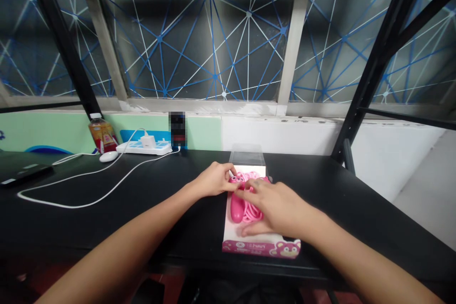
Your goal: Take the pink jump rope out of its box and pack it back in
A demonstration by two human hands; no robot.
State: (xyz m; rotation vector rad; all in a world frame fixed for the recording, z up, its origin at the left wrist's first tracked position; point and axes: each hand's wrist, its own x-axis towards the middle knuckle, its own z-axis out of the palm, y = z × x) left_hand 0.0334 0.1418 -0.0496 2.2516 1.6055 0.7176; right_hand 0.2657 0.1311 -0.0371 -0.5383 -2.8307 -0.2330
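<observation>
A pink jump rope (252,212) lies coiled in a shallow box (231,233) with a white inside and a pink front edge bearing a cartoon bear. One smooth, darker pink handle (237,209) rests along the box's left side, and its upper end has small eyes like an animal head. My left hand (215,179) pinches that upper end between thumb and fingers at the box's left edge. Over the right half of the box spreads my right hand (280,204), its fingertips touching the handle's top and its thumb apart, low over the coil. It hides part of the rope.
A clear plastic cover (246,156) stands behind the box. Farther left are a power strip (144,148) with a white charger, a white mouse (109,156), a drink bottle (102,133) and a looping white cable (74,207). Black posts (370,71) frame the black desk (171,232).
</observation>
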